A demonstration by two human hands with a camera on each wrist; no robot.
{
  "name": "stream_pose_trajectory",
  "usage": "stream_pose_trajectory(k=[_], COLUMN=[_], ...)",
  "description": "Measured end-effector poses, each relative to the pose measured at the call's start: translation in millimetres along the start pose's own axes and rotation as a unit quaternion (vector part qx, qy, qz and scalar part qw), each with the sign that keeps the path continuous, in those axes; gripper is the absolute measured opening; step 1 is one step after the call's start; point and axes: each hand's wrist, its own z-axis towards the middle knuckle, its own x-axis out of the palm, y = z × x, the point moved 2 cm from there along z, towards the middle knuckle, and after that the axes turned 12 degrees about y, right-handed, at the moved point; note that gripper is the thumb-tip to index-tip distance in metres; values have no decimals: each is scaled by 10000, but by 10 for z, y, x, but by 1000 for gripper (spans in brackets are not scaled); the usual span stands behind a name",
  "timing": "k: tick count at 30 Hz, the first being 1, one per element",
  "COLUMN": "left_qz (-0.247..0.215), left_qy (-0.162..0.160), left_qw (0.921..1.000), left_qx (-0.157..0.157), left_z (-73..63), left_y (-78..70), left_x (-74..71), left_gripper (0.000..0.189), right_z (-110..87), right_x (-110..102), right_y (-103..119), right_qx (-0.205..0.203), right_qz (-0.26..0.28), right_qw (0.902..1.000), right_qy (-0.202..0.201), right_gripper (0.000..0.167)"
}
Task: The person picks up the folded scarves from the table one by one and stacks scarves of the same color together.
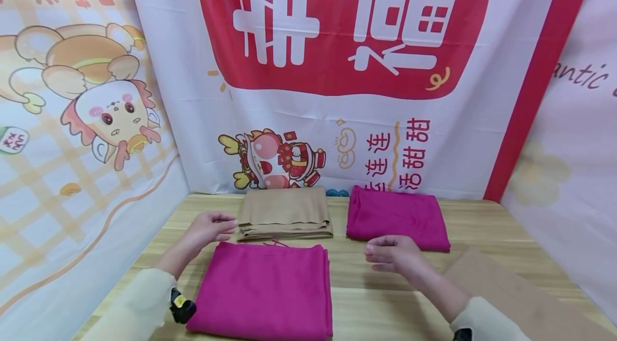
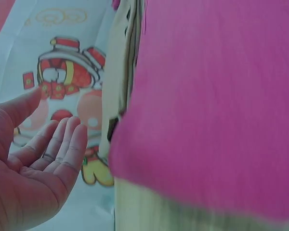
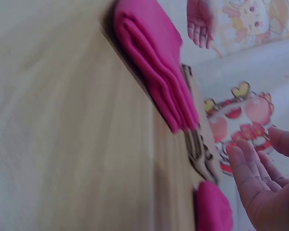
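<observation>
A folded magenta cloth (image 1: 265, 290) lies at the front of the table, its layered edge showing in the right wrist view. My left hand (image 1: 212, 228) hovers near its far left corner, fingers relaxed and holding nothing. Behind that cloth lies a folded tan cloth (image 1: 284, 210). A second folded magenta cloth (image 1: 397, 218) sits at the back right. My right hand (image 1: 392, 252) is raised just in front of it, palm turned inward, fingers loosely extended with nothing in them. In the left wrist view the front magenta cloth (image 2: 216, 106) fills the right side, beside the left hand (image 2: 38, 163).
A flat brown sheet (image 1: 520, 298) lies at the table's right side. The wooden table (image 1: 356, 298) backs onto a printed fabric hanging (image 1: 173, 89) with red and white lettering. More printed fabric (image 1: 72, 132) hangs along the left side.
</observation>
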Motion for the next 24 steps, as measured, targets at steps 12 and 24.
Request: stream_pose_trajectory(k=[12,24], left_qz=[-426,-554], left_qy=[-33,482], left_qw=[9987,9964], left_qx=[292,421], left_z=[286,540], left_y=[-298,-620], left_x=[575,1196], left_gripper=[37,36], right_z=[-47,-52], right_x=[-467,-1037], right_y=[170,220], right_qx=[-105,-239], right_qz=[12,164], right_qw=[9989,9974], right_qy=[-452,-664], right_gripper=[43,52])
